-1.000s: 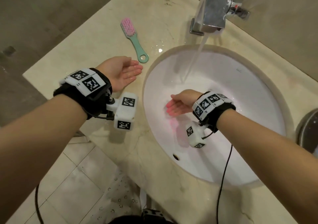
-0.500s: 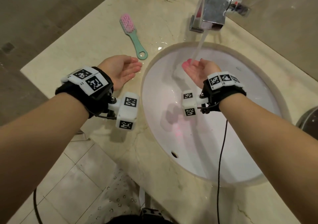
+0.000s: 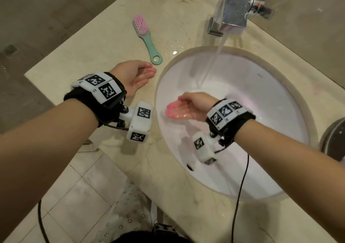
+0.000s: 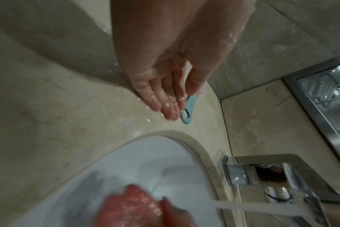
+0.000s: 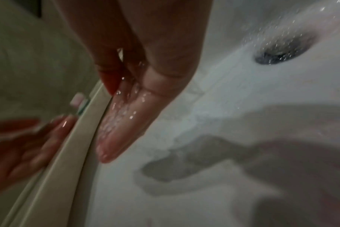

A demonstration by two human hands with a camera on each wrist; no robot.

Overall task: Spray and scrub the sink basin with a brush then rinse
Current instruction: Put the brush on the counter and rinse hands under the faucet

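The white sink basin (image 3: 261, 112) is set into a beige marble counter. Water streams from the chrome faucet (image 3: 233, 7) into the basin's far side. My right hand (image 3: 179, 108) is inside the basin near its left wall, palm up, fingers straight and wet, carrying water (image 5: 116, 122). My left hand (image 3: 141, 74) hovers above the counter left of the basin, palm up, fingers straight and wet (image 4: 165, 101), holding nothing. A brush (image 3: 145, 37) with pink bristles and a green handle lies on the counter beyond my left hand; its handle loop (image 4: 186, 113) shows by the fingertips.
The drain (image 5: 281, 52) sits at the basin's bottom and an overflow hole (image 3: 190, 167) in its near wall. A dark round object (image 3: 334, 140) stands at the counter's right edge. Tiled floor (image 3: 65, 196) lies below the counter's front edge.
My right hand dropped from under the faucet stream down to the left side of the basin, carrying water. My left hand stayed in place over the counter.
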